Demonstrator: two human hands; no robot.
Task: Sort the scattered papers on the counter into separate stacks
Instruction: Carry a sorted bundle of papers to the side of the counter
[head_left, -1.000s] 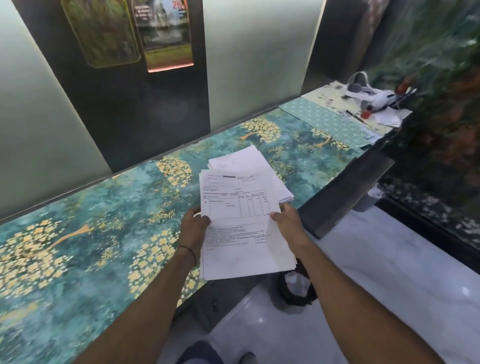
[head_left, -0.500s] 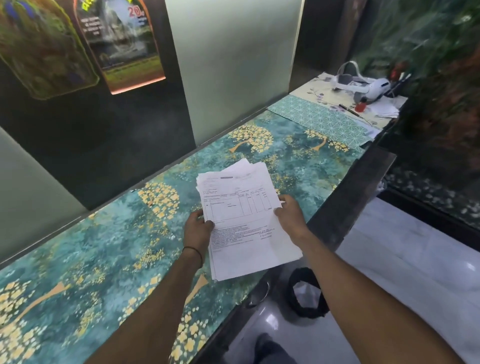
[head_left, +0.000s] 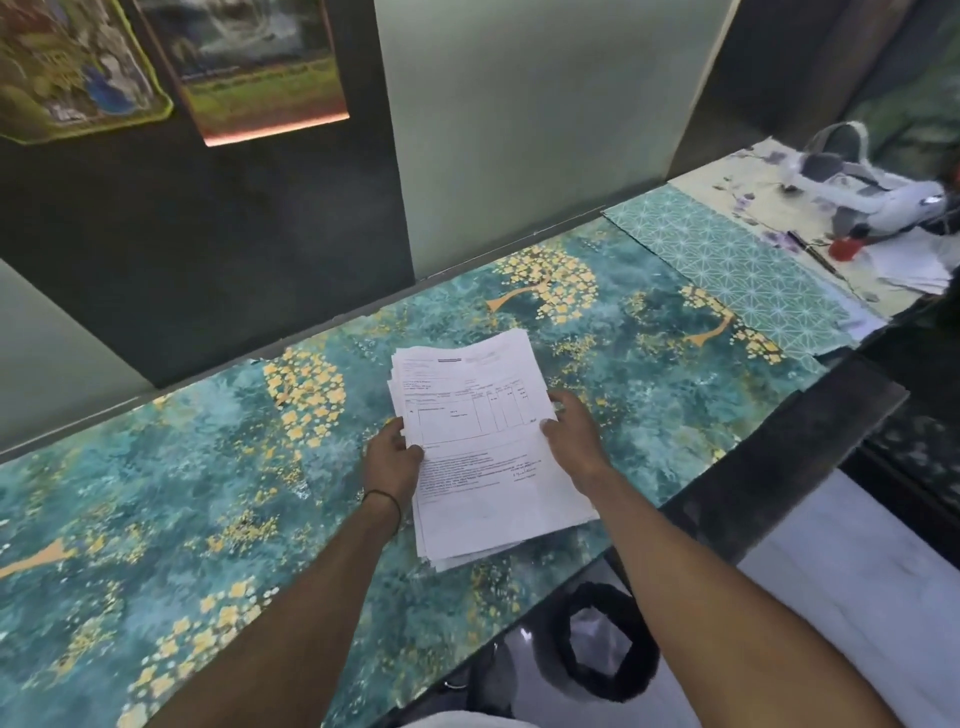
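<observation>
A stack of white printed papers (head_left: 488, 467) lies over the teal counter (head_left: 182, 493) with gold tree patterns, near its front edge. The top sheet shows a table and lines of text. My left hand (head_left: 392, 460) grips the stack's left edge, thumb on top. My right hand (head_left: 571, 439) holds the right edge. A few sheets fan out at the stack's far end and lower corner. Whether the stack rests on the counter or hangs just above it I cannot tell.
A teal geometric mat (head_left: 727, 270) and a cream floral mat (head_left: 753, 197) lie at the far right, with a white headset (head_left: 883, 197), a red item (head_left: 844, 248) and loose white papers (head_left: 914, 267). A black bin (head_left: 602, 644) stands on the floor below the counter edge.
The papers I hold have moved forward over the second pile on the counter and now cover it, forming one stack. The camera has shifted forward and left.
</observation>
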